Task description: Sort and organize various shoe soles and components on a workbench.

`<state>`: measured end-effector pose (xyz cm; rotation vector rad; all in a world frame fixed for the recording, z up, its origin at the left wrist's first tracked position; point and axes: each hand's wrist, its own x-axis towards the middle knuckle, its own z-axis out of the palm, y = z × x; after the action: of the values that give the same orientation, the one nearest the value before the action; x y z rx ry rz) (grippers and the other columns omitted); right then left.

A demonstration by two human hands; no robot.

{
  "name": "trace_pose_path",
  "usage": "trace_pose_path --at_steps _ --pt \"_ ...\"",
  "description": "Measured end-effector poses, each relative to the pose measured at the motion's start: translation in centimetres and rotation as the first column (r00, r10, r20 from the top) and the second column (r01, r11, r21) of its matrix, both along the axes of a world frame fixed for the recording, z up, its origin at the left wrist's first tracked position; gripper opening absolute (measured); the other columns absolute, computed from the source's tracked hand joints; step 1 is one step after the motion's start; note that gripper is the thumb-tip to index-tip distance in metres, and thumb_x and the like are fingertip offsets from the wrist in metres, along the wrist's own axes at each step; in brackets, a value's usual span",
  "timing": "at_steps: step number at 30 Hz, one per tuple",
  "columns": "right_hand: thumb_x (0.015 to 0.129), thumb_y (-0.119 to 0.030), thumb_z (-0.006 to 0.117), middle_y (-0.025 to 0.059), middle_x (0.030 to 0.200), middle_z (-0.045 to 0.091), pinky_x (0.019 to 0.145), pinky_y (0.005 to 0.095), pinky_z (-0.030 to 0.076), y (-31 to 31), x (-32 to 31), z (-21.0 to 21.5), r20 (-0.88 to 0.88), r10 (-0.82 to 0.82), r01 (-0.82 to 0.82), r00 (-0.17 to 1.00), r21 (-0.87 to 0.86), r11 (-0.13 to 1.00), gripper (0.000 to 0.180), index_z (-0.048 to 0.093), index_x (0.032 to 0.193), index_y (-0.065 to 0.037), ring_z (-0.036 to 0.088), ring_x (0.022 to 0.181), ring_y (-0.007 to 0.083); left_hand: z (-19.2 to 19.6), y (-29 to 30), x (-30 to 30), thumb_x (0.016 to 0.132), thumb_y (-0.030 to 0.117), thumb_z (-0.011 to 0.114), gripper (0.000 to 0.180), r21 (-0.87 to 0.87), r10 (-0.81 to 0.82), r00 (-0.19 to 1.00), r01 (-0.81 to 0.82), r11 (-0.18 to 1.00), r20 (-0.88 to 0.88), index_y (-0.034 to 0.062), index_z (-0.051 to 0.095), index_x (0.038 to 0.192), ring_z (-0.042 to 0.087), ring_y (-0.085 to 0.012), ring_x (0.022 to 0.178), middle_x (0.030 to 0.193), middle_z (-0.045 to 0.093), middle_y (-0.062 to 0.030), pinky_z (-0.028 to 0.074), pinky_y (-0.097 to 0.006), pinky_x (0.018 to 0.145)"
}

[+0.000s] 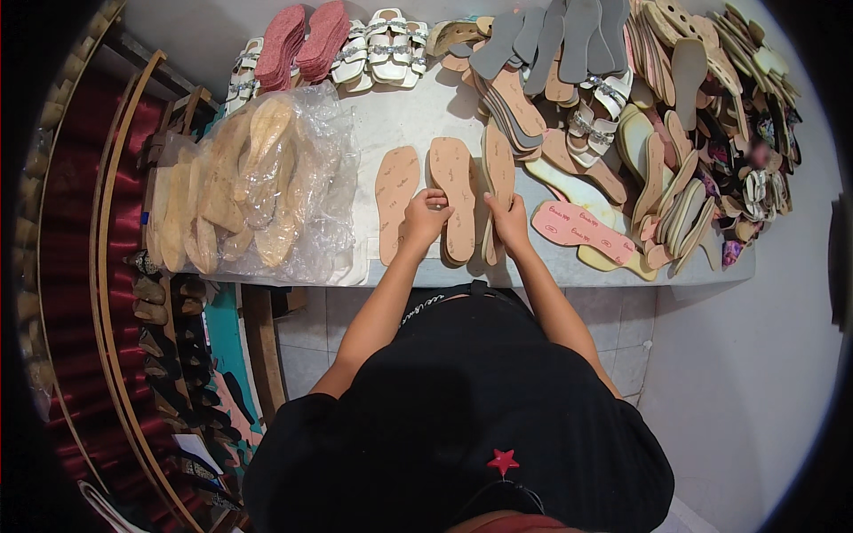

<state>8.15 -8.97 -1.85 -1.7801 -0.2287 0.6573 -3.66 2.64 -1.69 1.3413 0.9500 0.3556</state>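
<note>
My right hand [507,222] grips a tan shoe insole [499,164] by its side edges, thumb on top. This insole stands turned partly on its side, with at least one other layer against it. Beside it, a middle tan insole [454,169] lies flat, sole-shaped with small dark print. My left hand [426,218] is at this one's left edge, fingers curled in and thumb touching it; whether anything is pinched between the fingertips is hidden. Another tan insole [396,182] lies to the left, its lower right side partly covered by my left hand.
A clear plastic bag [306,178] of wooden-coloured sole shapes fills the table's left. White sandals [387,49] and pink insole stacks [281,44] line the back. Grey insoles [544,44], a pink insole [582,229] and piled soles crowd the right. A shoe rack [164,355] stands left.
</note>
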Motion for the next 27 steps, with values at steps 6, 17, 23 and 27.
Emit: trace_pose_path --at_steps 6,17,23,27 --pt "0.071 -0.032 0.067 0.0180 0.094 0.056 0.074 0.0295 0.045 0.7 -0.5 1.0 0.121 0.033 -0.025 0.992 -0.061 0.998 0.057 0.042 0.103 0.008 0.057 0.084 0.0222 0.8 0.0 0.1 0.064 0.009 0.069 0.034 0.308 -0.026 0.986 0.076 0.948 -0.162 -0.0005 0.056 0.095 0.061 -0.0157 0.071 0.087 0.062 -0.0088 0.049 -0.027 0.064" --pt "0.065 -0.035 0.067 0.0303 0.096 0.044 0.085 0.0450 0.033 4.2 -2.5 0.9 0.454 0.317 -0.151 0.833 -0.363 0.919 0.069 0.040 0.105 0.014 0.038 0.098 0.0409 1.2 1.1 1.3 0.078 0.021 0.055 0.040 0.565 0.036 0.999 -0.021 0.825 -0.015 0.0073 0.049 0.115 0.048 -0.0293 0.106 0.120 0.045 -0.0139 0.039 -0.036 0.088" --pt "0.068 -0.032 0.061 0.0309 0.108 0.036 0.088 0.0457 0.029 4.4 -0.2 2.0 0.418 0.406 -0.220 0.813 -0.424 0.878 0.068 0.037 0.111 0.015 0.032 0.102 0.0399 2.6 1.8 1.7 0.074 0.022 0.060 0.045 0.743 -0.056 0.995 0.103 0.662 -0.087 0.0102 0.049 0.117 0.037 -0.0334 0.116 0.128 0.037 -0.0157 0.033 -0.038 0.095" --pt "0.066 -0.026 0.066 0.0268 0.114 0.029 0.090 0.0463 0.030 7.5 5.6 4.4 0.697 0.292 -0.104 0.656 -0.299 0.948 0.070 0.032 0.118 0.006 0.029 0.106 0.0418 3.1 1.0 2.1 0.073 0.033 0.060 0.056 0.774 -0.183 0.940 0.342 0.534 -0.289 0.0130 0.045 0.122 0.023 -0.0332 0.125 0.137 0.023 -0.0154 0.024 -0.045 0.099"
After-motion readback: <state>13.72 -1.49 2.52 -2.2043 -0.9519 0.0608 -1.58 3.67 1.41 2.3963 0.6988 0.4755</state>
